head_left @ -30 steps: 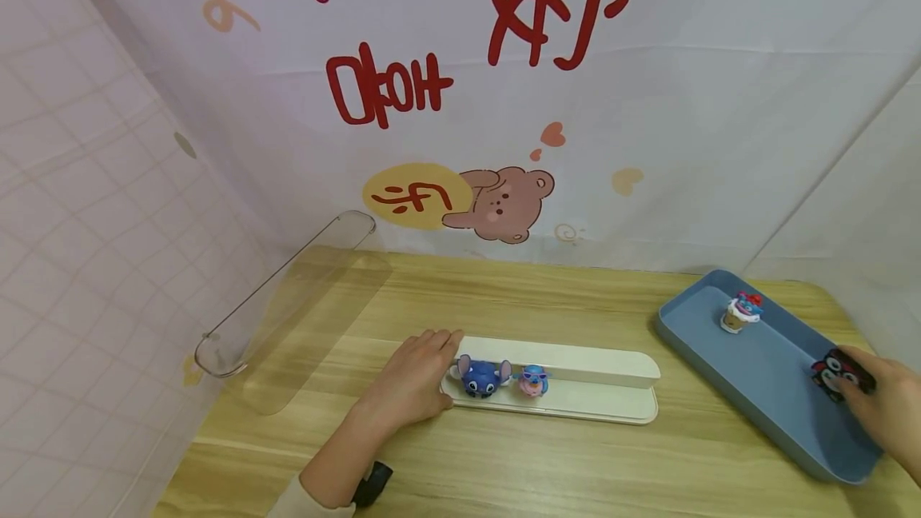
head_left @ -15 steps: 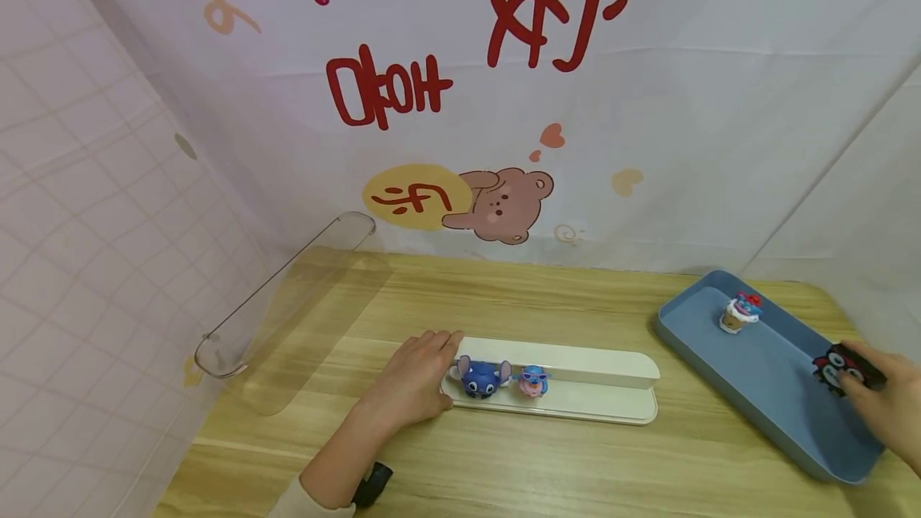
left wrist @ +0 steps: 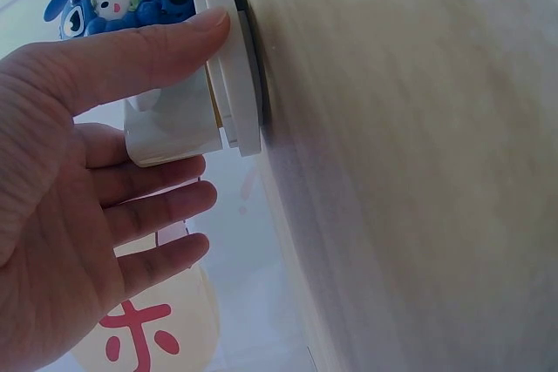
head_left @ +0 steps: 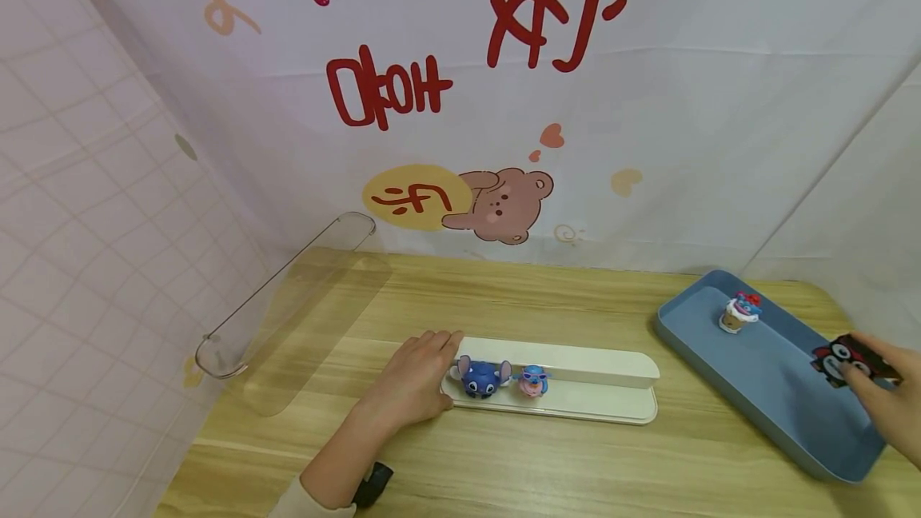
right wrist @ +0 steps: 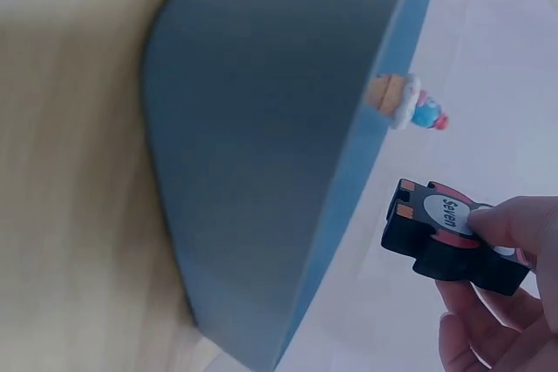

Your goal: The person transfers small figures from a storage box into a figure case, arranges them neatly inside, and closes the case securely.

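Note:
My left hand grips the left end of a white two-step display stand, thumb on its front edge and fingers round the back. On the stand's lower step, by that hand, sits a dark blue big-eared figurine; a smaller blue figurine with sunglasses is right beside it. My right hand pinches a flat black block figure with a red-and-white cartoon face and the word "Seven". In the right wrist view it is off the tray floor, near the rim of the blue tray.
A blue figurine in an ice-cream cone stands toward the tray's far end. At the left, a clear plastic cover lies on the wooden table. A white printed cloth hangs behind the table.
My right hand has raised the black block figure from the tray and tilted it slightly. My left hand, the display stand and its figurines have stayed put.

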Available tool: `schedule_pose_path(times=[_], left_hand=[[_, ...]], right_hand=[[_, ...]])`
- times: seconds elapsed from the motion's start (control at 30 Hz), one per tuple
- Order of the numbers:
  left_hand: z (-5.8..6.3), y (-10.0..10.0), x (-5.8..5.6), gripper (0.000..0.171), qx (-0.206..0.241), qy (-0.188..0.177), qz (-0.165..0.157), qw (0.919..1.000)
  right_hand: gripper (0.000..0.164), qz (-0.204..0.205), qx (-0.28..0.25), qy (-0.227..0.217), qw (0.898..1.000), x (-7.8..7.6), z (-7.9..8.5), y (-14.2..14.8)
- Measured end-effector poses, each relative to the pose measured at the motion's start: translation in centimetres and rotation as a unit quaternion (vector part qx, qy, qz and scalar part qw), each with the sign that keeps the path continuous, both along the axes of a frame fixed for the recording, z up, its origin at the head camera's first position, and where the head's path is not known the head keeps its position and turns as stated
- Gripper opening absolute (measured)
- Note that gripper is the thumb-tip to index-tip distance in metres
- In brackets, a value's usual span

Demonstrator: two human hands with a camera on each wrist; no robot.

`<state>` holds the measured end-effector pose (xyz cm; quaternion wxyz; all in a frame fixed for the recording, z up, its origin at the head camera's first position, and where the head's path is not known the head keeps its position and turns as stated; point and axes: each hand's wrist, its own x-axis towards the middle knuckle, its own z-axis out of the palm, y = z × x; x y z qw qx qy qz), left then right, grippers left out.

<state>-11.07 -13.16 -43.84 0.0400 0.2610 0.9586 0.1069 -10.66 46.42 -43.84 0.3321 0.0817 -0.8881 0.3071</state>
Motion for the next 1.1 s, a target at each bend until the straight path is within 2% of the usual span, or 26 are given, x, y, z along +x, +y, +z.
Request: schedule_pose_path(times=[0.1, 0.33, 0.5, 0.57, 0.7, 0.8, 0.9, 0.93, 0.97, 1.1], left_hand=[[0.0, 0.0, 0.0, 0.098, 0.001, -0.003, 0.000, 1.0000], [-0.1, 0.1, 0.0, 0.098, -0.001, -0.007, 0.000, 1.0000], [0.0, 0.1, 0.0, 0.099, 0.001, -0.007, 0.003, 1.0000], [0.1, 0.1, 0.0, 0.099, 0.001, -0.006, 0.003, 1.0000], [0.0, 0.0, -0.1, 0.099, 0.001, -0.004, 0.003, 1.0000], [0.0, 0.0, -0.1, 0.100, 0.000, -0.003, 0.004, 1.0000], [-0.1, 0.0, -0.1, 0.100, 0.001, -0.003, 0.004, 1.0000], [0.0, 0.0, -0.1, 0.099, 0.002, -0.003, 0.004, 1.0000], [0.0, 0.0, -0.1, 0.099, 0.002, -0.003, 0.004, 1.0000], [0.0, 0.0, 0.0, 0.099, 0.004, -0.006, 0.004, 1.0000]], right_hand=[[0.050, -0.008, 0.005, 0.002, 1.000, 0.1, 0.5, -0.5], [0.049, -0.015, 0.020, 0.002, 1.000, 0.7, 1.4, -1.7], [0.049, 0.005, 0.034, 0.012, 0.999, 1.0, 1.9, -2.7], [0.051, 0.021, 0.023, 0.018, 0.999, 1.1, 2.0, -3.1], [0.047, 0.019, 0.026, 0.018, 0.999, 1.4, 2.1, -4.0], [0.041, 0.011, 0.037, 0.019, 0.999, 1.6, 2.3, -4.6], [0.030, 0.022, 0.034, 0.029, 0.999, 1.9, 2.5, -5.3], [0.032, 0.027, 0.035, 0.034, 0.998, 1.9, 2.6, -5.5], [0.040, 0.033, 0.035, 0.040, 0.998, 2.0, 2.6, -5.7], [0.084, 0.048, 0.039, 0.056, 0.997, 2.0, 3.1, -6.4]])
